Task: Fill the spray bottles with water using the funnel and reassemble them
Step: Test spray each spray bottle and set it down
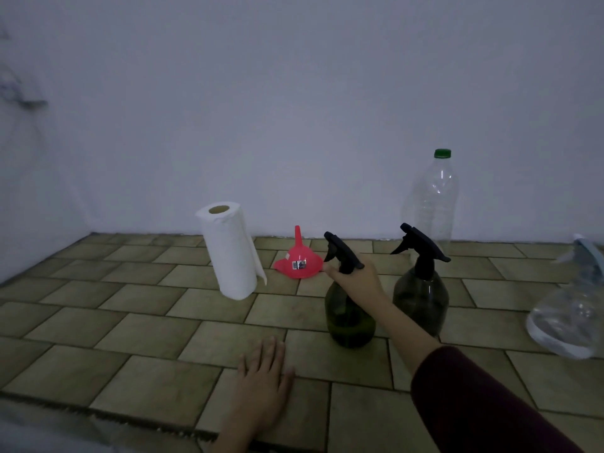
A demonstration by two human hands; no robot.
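Two dark green spray bottles with black trigger heads stand on the tiled counter. My right hand (358,279) grips the neck of the nearer one (349,318), just under its trigger head. The second spray bottle (421,295) stands to its right, untouched. A red funnel (298,263) lies mouth-down behind them, spout pointing up. A tall clear plastic bottle with a green cap (433,197) stands by the wall. My left hand (264,377) rests flat on the counter, fingers spread, holding nothing.
A white paper towel roll (230,250) stands upright at the left of the funnel. A clear spray bottle with a pale head (575,308) shows at the right edge. The tiled counter (130,322) ends at a wall behind and an edge in front.
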